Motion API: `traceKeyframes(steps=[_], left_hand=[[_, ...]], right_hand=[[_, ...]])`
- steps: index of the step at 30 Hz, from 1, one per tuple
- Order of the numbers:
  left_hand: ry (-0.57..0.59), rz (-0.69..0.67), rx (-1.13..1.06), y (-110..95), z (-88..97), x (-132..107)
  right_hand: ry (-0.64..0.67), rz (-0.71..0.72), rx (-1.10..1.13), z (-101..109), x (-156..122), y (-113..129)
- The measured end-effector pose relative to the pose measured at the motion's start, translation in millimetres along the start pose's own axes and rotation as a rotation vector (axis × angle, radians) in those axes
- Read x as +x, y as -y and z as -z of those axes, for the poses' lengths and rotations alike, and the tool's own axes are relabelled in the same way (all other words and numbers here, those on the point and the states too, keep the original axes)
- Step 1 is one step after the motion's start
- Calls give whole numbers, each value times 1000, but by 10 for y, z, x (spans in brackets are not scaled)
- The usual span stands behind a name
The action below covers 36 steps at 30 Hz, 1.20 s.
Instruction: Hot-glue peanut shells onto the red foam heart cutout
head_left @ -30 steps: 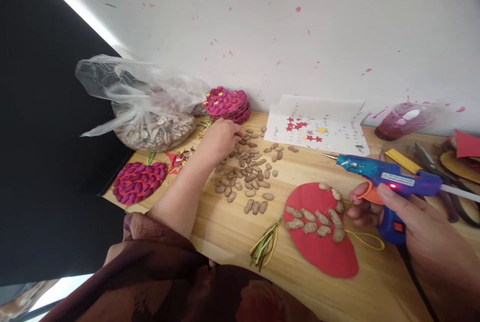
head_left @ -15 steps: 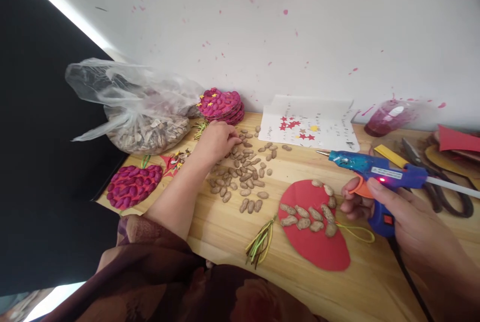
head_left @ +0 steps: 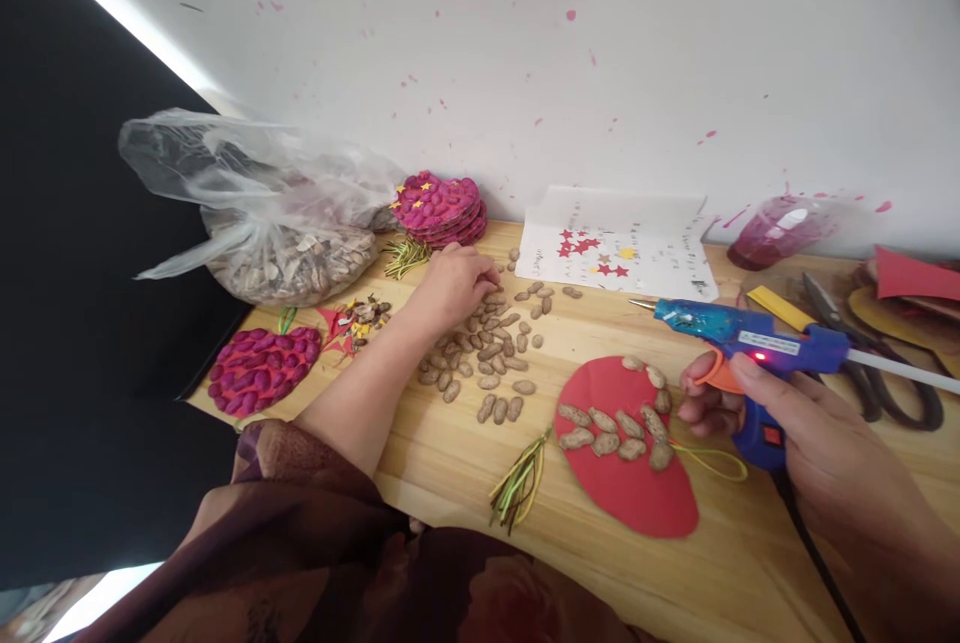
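A pale wooden table (head_left: 442, 453) runs along a white wall (head_left: 465, 13) flecked with pink and red splashes, while a black panel (head_left: 75, 273) closes off the left side, with a bright strip of light along its upper edge. Loose peanuts (head_left: 491, 352) spread across the middle of the wood, and the left hand (head_left: 457, 288) rests over their far edge, its fingers bent downward; whether they grip a nut cannot be told. The right hand (head_left: 802, 423) is wrapped around a blue glue gun (head_left: 765, 333) with a glowing red light, fingers at its orange trigger (head_left: 718, 373), the nozzle pointing left above the table. Just beside that hand, a rounded red card (head_left: 637, 503) lies flat, with peanuts in two short rows and a line along its right edge; a yellow-green tassel (head_left: 521, 483) extends from its left end. Against the wall sit a knotted plastic bag (head_left: 292, 263) of shells, a stack of magenta-studded pieces (head_left: 442, 208) and a creased white sheet (head_left: 660, 243) scattered with small stars. Farther right are a red-stained clear cup (head_left: 780, 233) and black-handled scissors (head_left: 907, 413).
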<state>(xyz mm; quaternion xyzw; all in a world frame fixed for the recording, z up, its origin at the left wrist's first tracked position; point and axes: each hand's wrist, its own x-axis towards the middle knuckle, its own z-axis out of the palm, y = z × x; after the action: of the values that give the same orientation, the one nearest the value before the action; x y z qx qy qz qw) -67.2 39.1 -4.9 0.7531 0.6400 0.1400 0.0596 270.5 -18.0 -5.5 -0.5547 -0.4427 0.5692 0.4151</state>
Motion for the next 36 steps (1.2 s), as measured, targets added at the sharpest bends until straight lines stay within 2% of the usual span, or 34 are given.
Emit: traceKeyframes(steps=[5, 9, 14, 16, 21, 26, 32, 36], left_hand=[[-43, 50, -18, 1, 31, -17], [-57, 94, -22, 29, 195, -71], [160, 191, -80, 91, 455, -181], [229, 181, -61, 111, 503, -211], [320, 56, -77, 97, 486, -237], [362, 11, -26, 35, 406, -221], [344, 2, -9, 21, 382, -210], [306, -41, -65, -70, 408, -234]], right_hand=[[-5, 7, -19, -4, -6, 32], [-21, 8, -26, -26, 6, 59], [-58, -26, -34, -16, 38, 47], [-69, -30, -33, -13, 46, 42], [-90, -51, -25, -12, 69, 24], [-66, -27, -49, 11, 78, -6], [-90, -49, -38, -27, 50, 58], [-70, -50, -42, -54, 36, 88]])
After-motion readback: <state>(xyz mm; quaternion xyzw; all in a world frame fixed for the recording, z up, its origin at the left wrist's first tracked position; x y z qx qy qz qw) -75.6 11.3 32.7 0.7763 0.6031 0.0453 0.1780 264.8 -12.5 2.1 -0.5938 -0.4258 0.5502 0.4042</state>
